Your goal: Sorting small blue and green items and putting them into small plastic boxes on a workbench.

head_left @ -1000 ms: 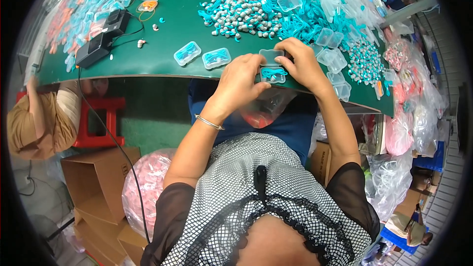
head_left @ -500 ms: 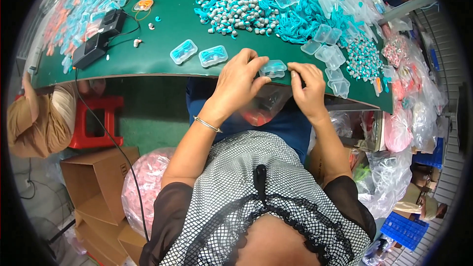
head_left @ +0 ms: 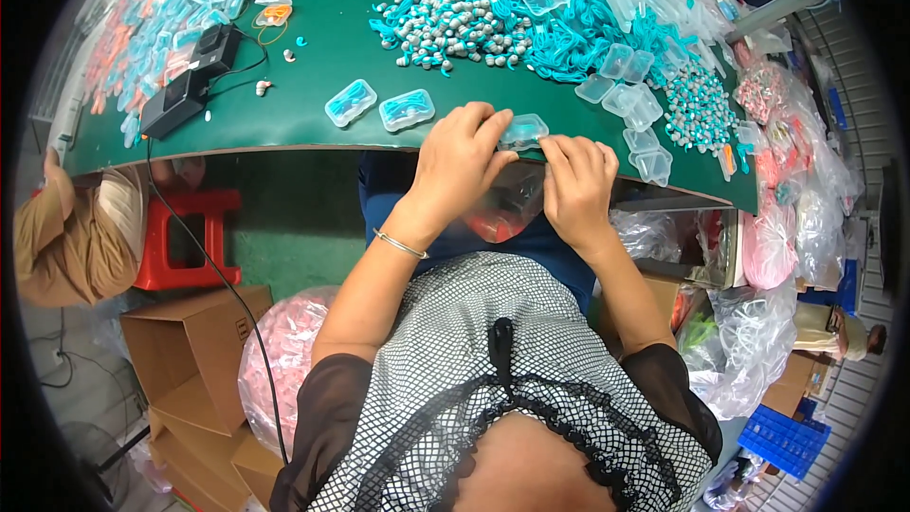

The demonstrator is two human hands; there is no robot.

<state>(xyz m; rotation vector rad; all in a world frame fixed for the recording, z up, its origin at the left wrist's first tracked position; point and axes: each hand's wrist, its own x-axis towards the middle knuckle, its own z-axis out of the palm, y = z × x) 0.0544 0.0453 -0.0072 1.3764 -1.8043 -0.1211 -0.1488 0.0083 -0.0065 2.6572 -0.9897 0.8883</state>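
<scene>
At the near edge of the table, a small clear plastic box [head_left: 524,130] with teal cord inside sits between my hands. My left hand [head_left: 459,159] grips its left end, thumb on the near side and fingers on the far side. The fingers of my right hand [head_left: 578,188] are closed against its near right corner and cover part of it. I cannot tell whether its lid is fully closed. To the left lie two similar boxes holding teal cord, a tilted box [head_left: 351,102] and a flatter box [head_left: 407,110].
Beyond my hands lie a pile of grey-and-teal plug-like pieces [head_left: 455,24] and a heap of teal cords [head_left: 578,43]. Empty clear boxes [head_left: 633,106] are at right. Black devices [head_left: 175,102] with a cable stand at left. Another person's arm [head_left: 59,185] shows at far left.
My right hand has moved left and its fingers have come onto the near right corner of the box. My left hand keeps its hold.
</scene>
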